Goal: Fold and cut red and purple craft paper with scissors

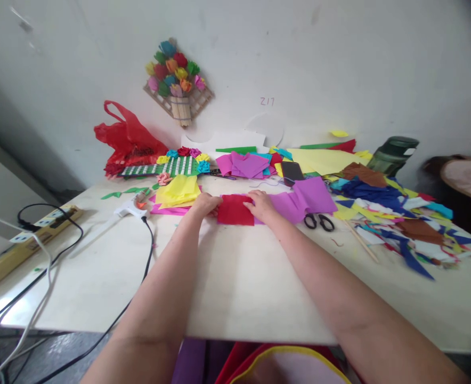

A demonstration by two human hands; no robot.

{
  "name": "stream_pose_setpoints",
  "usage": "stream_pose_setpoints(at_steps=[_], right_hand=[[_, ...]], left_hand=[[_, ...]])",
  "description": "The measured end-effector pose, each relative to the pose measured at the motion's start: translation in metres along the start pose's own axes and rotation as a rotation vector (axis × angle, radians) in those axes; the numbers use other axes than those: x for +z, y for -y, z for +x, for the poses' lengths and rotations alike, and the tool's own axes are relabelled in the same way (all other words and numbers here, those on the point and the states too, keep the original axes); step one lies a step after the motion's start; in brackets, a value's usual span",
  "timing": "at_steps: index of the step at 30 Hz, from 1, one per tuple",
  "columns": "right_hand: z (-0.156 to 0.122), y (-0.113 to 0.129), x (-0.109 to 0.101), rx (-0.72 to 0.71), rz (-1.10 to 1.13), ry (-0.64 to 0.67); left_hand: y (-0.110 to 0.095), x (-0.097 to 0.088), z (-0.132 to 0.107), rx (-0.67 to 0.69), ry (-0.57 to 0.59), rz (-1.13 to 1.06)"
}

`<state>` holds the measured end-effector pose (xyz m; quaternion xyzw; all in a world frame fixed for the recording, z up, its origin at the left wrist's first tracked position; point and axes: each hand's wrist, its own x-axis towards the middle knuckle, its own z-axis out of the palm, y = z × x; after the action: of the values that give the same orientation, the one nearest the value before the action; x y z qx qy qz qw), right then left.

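Note:
A red square of crepe paper [236,211] lies flat near the middle of the table, on top of a longer purple crepe paper strip [287,207]. At the red paper's left edge, my left hand [206,205] is closed with its fingers curled on it; the fingertips are partly hidden. My right hand [260,205] grips the right edge with thumb and fingers. Scissors [319,222] with black handles lie right of my right hand, their blades under the purple strip. Yellow crepe paper sheets [178,192] rest on pink ones just left of my left hand.
A white glue gun [132,208] with a black cord lies left, near a power strip [31,240]. Behind are a green strip with paper flowers [179,165], a red bag [129,136] and a phone [292,173]. Paper scraps [411,229] and a green bottle [393,156] are right.

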<state>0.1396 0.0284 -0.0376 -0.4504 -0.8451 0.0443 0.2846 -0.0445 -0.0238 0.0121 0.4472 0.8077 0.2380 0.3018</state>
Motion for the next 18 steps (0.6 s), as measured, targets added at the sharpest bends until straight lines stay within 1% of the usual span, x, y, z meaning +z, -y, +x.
stream_pose_setpoints(at_steps=[2,4,7,10,15,18], right_hand=[[0.000,-0.001,0.001,-0.007,0.005,-0.005],[0.000,-0.002,0.003,-0.014,0.016,-0.028],[0.001,-0.004,0.006,0.005,0.044,-0.065],[0.003,-0.008,0.007,0.045,0.100,-0.082],[0.005,-0.016,0.006,0.141,0.285,-0.129],[0.006,-0.021,0.007,0.201,0.358,-0.187]], left_hand=[[0.003,0.001,0.003,0.021,0.067,-0.066],[0.005,0.001,0.006,0.038,0.093,-0.074],[0.006,0.001,0.005,0.054,0.106,-0.061],[0.004,-0.001,0.000,0.038,0.111,-0.053],[0.001,-0.005,-0.010,0.039,0.108,-0.071],[0.001,-0.006,-0.012,0.048,0.109,-0.092]])
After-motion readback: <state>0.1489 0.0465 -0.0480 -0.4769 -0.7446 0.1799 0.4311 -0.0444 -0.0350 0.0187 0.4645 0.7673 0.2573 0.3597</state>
